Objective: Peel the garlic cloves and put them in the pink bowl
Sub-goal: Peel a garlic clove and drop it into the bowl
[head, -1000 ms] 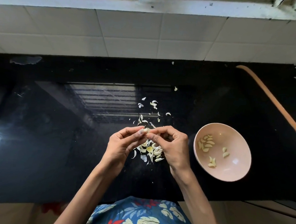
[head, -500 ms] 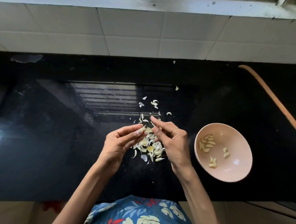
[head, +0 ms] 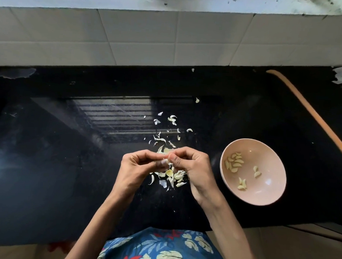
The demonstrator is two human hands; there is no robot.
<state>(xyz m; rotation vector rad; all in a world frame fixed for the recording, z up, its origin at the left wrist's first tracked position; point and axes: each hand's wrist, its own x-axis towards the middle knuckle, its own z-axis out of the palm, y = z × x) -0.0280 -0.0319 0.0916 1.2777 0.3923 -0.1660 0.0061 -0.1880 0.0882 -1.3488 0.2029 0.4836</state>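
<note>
Black counter (head: 65,163): catches falling skins
Left hand (head: 136,167): fingertips pinch clove (head: 165,160), steadying it
Right hand (head: 192,166): pinches same clove, likely stripping skin
Skin heap (head: 173,177): directly beneath hands
Pink bowl (head: 267,160): just right, short reach, holds peeled cloves (head: 233,162)
Loose skins (head: 166,127): scattered beyond

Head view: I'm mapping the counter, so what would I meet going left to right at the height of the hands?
left hand → right hand (both pinch one garlic clove) → pink bowl → orange strip. The peel pile overlaps the hands, so it is left out.
</note>
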